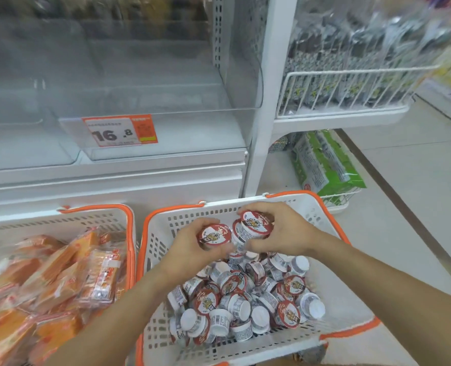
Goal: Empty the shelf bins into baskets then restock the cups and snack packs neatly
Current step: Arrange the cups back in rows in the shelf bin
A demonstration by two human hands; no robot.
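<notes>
Orange film wrapped the flat snack packs (60,273) heaped in the white perforated plastic basket with orange rim (132,233) at the left; they looked light and crinkly, likely to slide over one another, and best taken flat by the long edges. To its right, a second white basket with orange trim (332,215) held a loose pile of small white plastic cups with red-and-white foil lids (245,299), many tipped on their sides. The left hand (192,249) was curled round one cup (214,235), lid facing up. The right hand (280,233) gripped two more (253,224), fingers wrapped over their sides. Such cups seemed light and fairly stiff, though the thin foil tops could dent, so holding them by the walls appeared safest. Above, the clear plastic shelf bins (150,107), bearing an orange price tag (120,130), stood bare, awaiting restocking.
</notes>
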